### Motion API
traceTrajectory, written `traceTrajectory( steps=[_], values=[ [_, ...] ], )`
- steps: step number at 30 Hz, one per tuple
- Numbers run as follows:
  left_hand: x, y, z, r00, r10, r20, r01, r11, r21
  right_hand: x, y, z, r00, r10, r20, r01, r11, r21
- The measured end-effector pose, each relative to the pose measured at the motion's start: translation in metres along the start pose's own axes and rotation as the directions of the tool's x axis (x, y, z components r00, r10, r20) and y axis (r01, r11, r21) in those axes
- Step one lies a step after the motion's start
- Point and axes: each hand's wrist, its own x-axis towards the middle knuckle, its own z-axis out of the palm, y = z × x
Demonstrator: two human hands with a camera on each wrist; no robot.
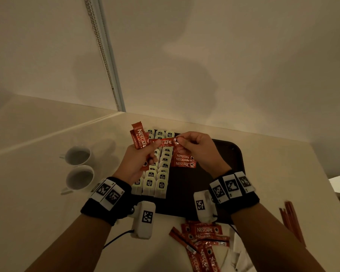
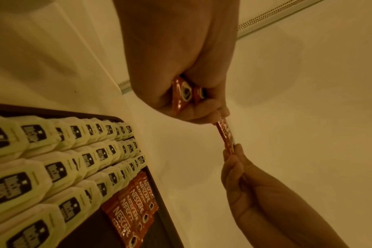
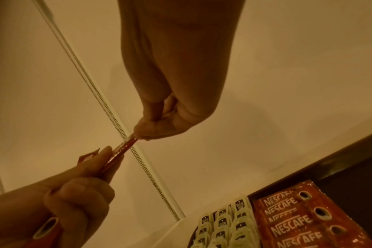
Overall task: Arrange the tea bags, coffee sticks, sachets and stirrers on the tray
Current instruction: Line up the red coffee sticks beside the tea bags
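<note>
A dark tray (image 1: pixel 222 169) carries rows of pale tea bags (image 1: pixel 162 173) on its left and a few red coffee sticks (image 1: pixel 184 160) beside them. My left hand (image 1: pixel 139 160) grips a bundle of red coffee sticks (image 1: pixel 138 138) above the tea bags. One coffee stick (image 1: pixel 163 142) lies crosswise between both hands. My right hand (image 1: pixel 192 148) pinches its right end. The left wrist view shows the bundle (image 2: pixel 184 94) in my left fist and the single stick (image 2: pixel 226 134) stretched to the right fingers (image 2: pixel 234 161). In the right wrist view the same stick (image 3: pixel 121 149) runs between pinching fingertips.
Two white cups (image 1: pixel 78 165) stand left of the tray. Loose coffee sticks (image 1: pixel 202 240) lie on the counter in front of the tray. Thin red stirrers (image 1: pixel 291 220) lie at the right. A wall corner rises just behind the tray.
</note>
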Motion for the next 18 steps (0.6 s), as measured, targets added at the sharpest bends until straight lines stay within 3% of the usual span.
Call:
traceTrajectory(
  steps=[4, 8, 10, 14, 18],
  values=[
    [0.004, 0.0, 0.0, 0.999, 0.031, -0.014, -0.03, 0.997, 0.064, 0.003, 0.002, -0.004, 0.995, -0.082, -0.063, 0.073, 0.988, -0.136],
    [0.002, 0.0, -0.005, 0.998, 0.052, 0.035, -0.055, 0.991, 0.122, 0.004, 0.014, -0.024, 0.999, -0.015, -0.03, 0.011, 0.991, -0.131],
    [0.002, -0.001, -0.013, 0.999, 0.01, 0.049, -0.014, 0.997, 0.075, 0.006, 0.025, -0.04, 0.999, 0.022, -0.048, -0.029, 0.988, -0.152],
    [0.003, -0.006, -0.027, 0.978, -0.172, 0.117, 0.188, 0.972, -0.142, 0.009, 0.06, -0.066, 0.985, 0.07, -0.16, -0.122, 0.93, -0.347],
    [-0.002, -0.009, -0.031, 0.976, -0.191, 0.108, 0.208, 0.963, -0.17, 0.005, 0.099, -0.072, 0.96, 0.191, -0.206, -0.263, 0.867, -0.423]
  ],
)
